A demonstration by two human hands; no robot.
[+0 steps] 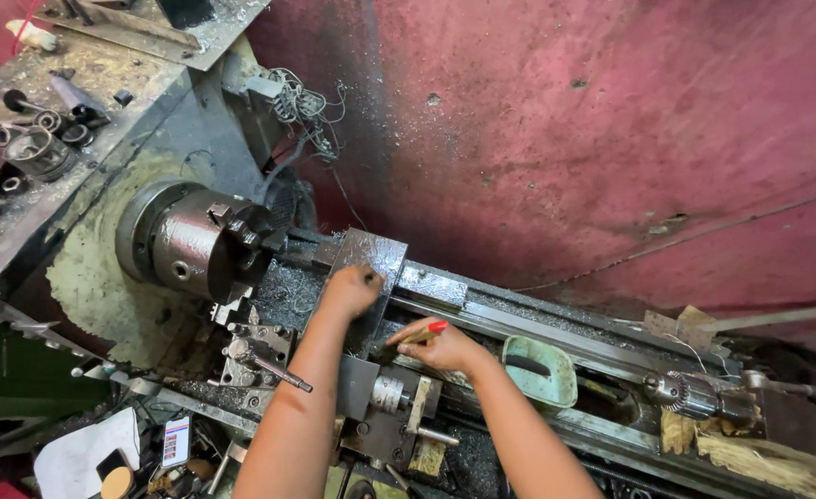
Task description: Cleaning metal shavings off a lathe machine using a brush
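Red wall (592, 139) fills the top and right of what you see, and it is scratched and dusty. Below it lies a dirty grey lathe (482, 314), running from upper left down to lower right. At its left end sits the round metal chuck (200, 242), with its jaws pointing toward your hands. Curly wire scraps (302, 103) hang near the wall above the chuck. On the shelf (103, 69) at the far left lie some metal rings (38, 148) and small parts. Just right of your right hand rests a pale green tray (542, 370) on the lathe. Farther right sits a drill chuck (689, 393), well apart from your hands. A tool post (265, 349) with a handle stands just left of your left arm. Your left hand (352, 288) reaches forward with a straight arm and presses down on a flat dark metal plate (366, 263) on the lathe, between the chuck and the tray. Its fingers are bent down onto the plate; you cannot tell if they grip anything. Your right hand (445, 346) lies just beside the left one, lower on the plate's near side. It is closed around a thin tool with a red tip (434, 327), which points toward your left hand.
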